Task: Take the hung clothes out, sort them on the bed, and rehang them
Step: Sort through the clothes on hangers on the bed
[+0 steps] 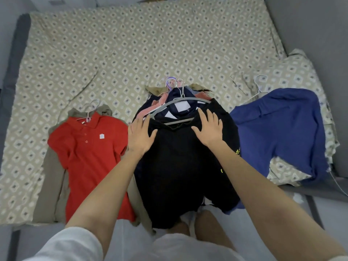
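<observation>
A black garment [180, 166] lies on top of the middle pile on the bed, draped over a grey hanger [180, 102]. My left hand [140, 135] lies flat on its left shoulder with fingers spread. My right hand [209, 127] rests flat on its right shoulder, fingers straight. Under the black garment I see pink, navy and tan clothes with several hanger hooks [175, 82]. A red polo shirt [90, 153] on a white hanger lies to the left, over a khaki garment [50, 185]. A blue shirt [282, 129] on a wire hanger lies to the right.
The bed has a beige patterned sheet [131, 44]. A pillow in the same pattern [293, 72] sits at the right under the blue shirt. Grey padded bed frame edges [11, 72] run along the left and right sides.
</observation>
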`<control>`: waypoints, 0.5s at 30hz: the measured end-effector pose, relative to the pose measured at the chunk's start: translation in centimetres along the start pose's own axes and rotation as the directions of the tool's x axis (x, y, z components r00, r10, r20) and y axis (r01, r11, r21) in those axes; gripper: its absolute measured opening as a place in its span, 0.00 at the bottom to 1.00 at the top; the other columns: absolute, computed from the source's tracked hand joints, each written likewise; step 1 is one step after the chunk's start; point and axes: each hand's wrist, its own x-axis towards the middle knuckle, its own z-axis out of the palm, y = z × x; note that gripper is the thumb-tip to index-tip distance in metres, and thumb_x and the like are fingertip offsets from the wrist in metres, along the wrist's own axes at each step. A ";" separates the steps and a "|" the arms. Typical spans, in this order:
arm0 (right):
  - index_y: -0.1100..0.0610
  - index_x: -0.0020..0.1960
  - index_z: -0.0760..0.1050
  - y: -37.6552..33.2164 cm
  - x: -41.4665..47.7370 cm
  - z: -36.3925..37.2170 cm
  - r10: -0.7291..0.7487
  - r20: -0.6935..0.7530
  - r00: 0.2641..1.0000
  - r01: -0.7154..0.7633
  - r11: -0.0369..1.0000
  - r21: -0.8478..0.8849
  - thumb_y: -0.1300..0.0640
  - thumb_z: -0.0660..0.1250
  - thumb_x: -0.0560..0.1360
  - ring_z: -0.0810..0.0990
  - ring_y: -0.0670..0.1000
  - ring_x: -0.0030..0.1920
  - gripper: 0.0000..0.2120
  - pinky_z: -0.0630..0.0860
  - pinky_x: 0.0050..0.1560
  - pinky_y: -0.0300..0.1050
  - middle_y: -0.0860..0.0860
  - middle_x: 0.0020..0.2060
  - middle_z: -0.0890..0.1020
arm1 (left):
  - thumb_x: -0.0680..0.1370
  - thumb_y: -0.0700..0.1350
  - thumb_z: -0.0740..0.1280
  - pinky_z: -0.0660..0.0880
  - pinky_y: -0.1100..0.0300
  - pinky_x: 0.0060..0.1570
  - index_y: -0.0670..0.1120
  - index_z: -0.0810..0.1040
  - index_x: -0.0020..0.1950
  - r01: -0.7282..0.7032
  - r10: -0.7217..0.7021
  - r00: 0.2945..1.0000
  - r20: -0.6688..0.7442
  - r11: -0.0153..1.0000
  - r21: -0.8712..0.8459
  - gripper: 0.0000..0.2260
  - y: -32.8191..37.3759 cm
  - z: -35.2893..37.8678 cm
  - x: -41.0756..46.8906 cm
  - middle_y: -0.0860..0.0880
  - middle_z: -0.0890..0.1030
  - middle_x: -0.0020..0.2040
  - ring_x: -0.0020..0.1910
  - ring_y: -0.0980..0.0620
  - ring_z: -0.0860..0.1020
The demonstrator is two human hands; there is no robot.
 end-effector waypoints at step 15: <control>0.49 0.80 0.49 8.6 18.2 7.7 -0.152 -0.013 0.988 0.152 0.988 -0.031 0.40 0.55 0.81 0.49 0.59 0.78 0.32 0.46 0.76 0.63 0.55 0.79 0.53 | 0.83 0.51 0.57 0.55 0.41 0.75 0.46 0.64 0.77 0.236 -0.245 0.964 -0.104 0.967 -0.096 0.22 -0.5 13.8 10.4 0.43 0.67 0.74 0.75 0.40 0.60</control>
